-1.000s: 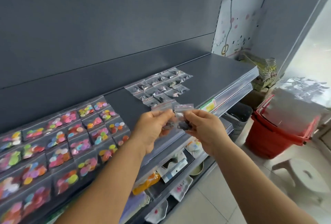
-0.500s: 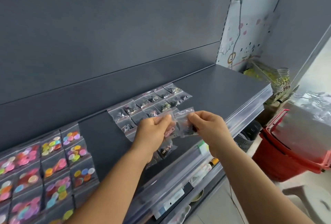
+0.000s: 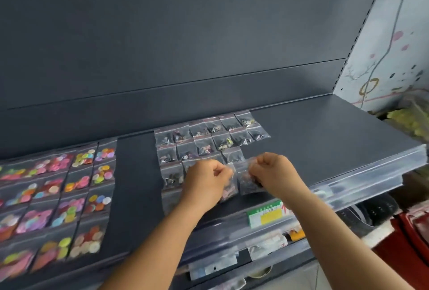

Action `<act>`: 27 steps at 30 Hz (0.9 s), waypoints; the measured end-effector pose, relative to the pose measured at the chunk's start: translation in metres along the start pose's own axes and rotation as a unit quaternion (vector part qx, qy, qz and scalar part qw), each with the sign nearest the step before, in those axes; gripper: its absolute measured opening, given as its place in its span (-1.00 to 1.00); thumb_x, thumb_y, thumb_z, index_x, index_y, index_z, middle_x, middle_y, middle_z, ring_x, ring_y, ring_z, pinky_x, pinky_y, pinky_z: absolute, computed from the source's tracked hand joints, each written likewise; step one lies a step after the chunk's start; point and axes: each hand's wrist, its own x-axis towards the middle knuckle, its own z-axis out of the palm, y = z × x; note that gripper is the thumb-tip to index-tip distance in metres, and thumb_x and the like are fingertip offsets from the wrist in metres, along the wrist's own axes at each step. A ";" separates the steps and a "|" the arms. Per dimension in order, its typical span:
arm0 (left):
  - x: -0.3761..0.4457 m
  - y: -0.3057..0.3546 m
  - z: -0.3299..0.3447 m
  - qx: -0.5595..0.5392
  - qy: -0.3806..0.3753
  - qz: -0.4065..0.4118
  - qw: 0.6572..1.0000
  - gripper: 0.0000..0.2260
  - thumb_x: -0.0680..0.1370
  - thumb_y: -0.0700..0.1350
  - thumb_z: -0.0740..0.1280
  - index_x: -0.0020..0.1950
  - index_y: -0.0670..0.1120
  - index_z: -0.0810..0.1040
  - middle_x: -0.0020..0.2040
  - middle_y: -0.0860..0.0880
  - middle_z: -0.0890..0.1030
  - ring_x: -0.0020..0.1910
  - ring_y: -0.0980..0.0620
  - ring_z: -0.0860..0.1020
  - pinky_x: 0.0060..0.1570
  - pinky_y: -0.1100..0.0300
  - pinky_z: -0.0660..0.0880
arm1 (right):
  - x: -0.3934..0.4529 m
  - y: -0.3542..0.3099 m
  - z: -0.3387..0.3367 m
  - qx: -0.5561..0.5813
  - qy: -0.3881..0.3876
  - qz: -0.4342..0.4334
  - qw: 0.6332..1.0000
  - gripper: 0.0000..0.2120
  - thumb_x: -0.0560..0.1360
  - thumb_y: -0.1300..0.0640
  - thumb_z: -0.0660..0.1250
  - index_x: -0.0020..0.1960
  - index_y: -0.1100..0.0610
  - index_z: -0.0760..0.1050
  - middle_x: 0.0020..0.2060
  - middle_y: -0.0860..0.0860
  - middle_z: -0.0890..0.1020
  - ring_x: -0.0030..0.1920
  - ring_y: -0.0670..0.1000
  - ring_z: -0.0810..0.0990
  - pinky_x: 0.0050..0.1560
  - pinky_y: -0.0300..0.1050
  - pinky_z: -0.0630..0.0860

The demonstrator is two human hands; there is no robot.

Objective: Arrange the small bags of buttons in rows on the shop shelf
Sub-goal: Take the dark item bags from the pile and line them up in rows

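Note:
Small clear bags of dark buttons [image 3: 210, 135] lie in rows on the dark grey shop shelf [image 3: 325, 136]. My left hand [image 3: 204, 183] pinches a small bag with pinkish contents [image 3: 228, 191] just above the shelf's front part. Right beside it, my right hand [image 3: 274, 173] pinches another small bag of dark buttons [image 3: 248, 179] by its top edge. Both hands hover over the front end of the dark-button rows, and they hide some of the bags below.
Rows of bags with colourful buttons [image 3: 58, 192] fill the shelf's left part. A bare strip of shelf [image 3: 134, 185] separates the two groups. A green and yellow price label [image 3: 267, 214] sits on the clear front rail. Lower shelves hold packets; a red basket [image 3: 408, 243] stands at the right.
Both hands have moved forward over the shelf, from in front of its edge to above the dark-button rows, still pinching the bags. The view has shifted closer and to the right.

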 end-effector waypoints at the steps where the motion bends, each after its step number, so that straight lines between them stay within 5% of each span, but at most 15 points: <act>1: 0.000 0.002 0.004 0.023 0.009 -0.001 1.000 -0.82 0.52 0.03 0.34 -0.20 -0.02 0.63 -0.31 0.12 0.63 -0.33 0.26 0.52 -0.39 0.40 0.31 | 0.002 0.002 -0.001 -0.010 -0.015 -0.006 1.000 -0.84 0.46 0.20 0.28 -0.30 0.14 0.52 -0.56 -0.05 0.52 -0.55 -0.11 0.41 -0.43 -0.19 0.41; 5: -0.001 0.006 0.014 0.100 0.037 0.015 0.994 -0.84 0.55 0.01 0.31 -0.13 -0.01 0.63 -0.26 0.09 0.64 -0.28 0.13 0.58 -0.30 0.29 0.47 | 0.011 0.012 0.000 -0.037 -0.050 -0.029 0.998 -0.88 0.48 0.18 0.27 -0.23 0.09 0.50 -0.45 -0.05 0.57 -0.45 -0.08 0.48 -0.39 -0.20 0.41; 7: -0.002 0.006 0.016 0.153 0.072 0.036 0.985 -0.84 0.55 -0.01 0.31 0.06 -0.02 0.60 -0.03 0.08 0.62 -0.02 0.07 0.54 -0.01 0.18 0.50 | 0.012 0.015 0.001 -0.086 -0.042 -0.050 0.994 -0.94 0.49 0.14 0.29 -0.05 0.10 0.48 -0.23 0.00 0.61 -0.23 0.02 0.55 -0.23 -0.17 0.44; 9: -0.005 0.003 0.018 0.200 0.108 0.047 0.973 -0.73 0.54 -0.02 0.31 0.24 0.01 0.51 0.13 0.06 0.51 0.17 0.03 0.39 0.14 0.16 0.36 | 0.011 0.020 0.000 -0.125 -0.026 -0.081 0.989 -0.78 0.49 0.12 0.32 0.13 0.10 0.43 -0.05 0.01 0.55 -0.05 0.07 0.55 -0.08 -0.13 0.46; 12: -0.014 0.002 0.023 0.229 0.105 0.082 0.964 -0.73 0.55 -0.02 0.30 0.23 0.01 0.53 0.13 0.05 0.51 0.15 0.02 0.35 0.14 0.14 0.33 | 0.009 0.023 -0.008 -0.159 -0.025 -0.149 0.976 -0.70 0.47 0.15 0.34 0.19 0.03 0.45 0.03 0.00 0.45 0.04 0.08 0.50 -0.01 -0.13 0.43; 17: -0.025 -0.004 0.029 0.243 0.016 0.101 0.965 -0.80 0.57 -0.04 0.27 0.12 -0.04 0.61 0.10 0.03 0.57 0.06 0.01 0.40 0.08 0.13 0.40 | 0.006 0.025 -0.009 -0.226 -0.132 -0.228 0.938 -0.76 0.45 0.16 0.35 0.09 -0.01 0.59 0.08 0.01 0.53 0.13 0.09 0.46 0.12 -0.11 0.42; 27: -0.029 -0.014 0.025 0.234 0.009 0.125 0.964 -0.79 0.58 -0.07 0.26 0.13 -0.09 0.61 0.13 0.03 0.56 0.11 0.01 0.43 0.08 0.14 0.39 | 0.006 0.023 0.004 -0.220 -0.106 -0.245 0.938 -0.77 0.49 0.12 0.30 0.12 -0.02 0.59 0.12 0.02 0.53 0.15 0.08 0.43 0.15 -0.15 0.37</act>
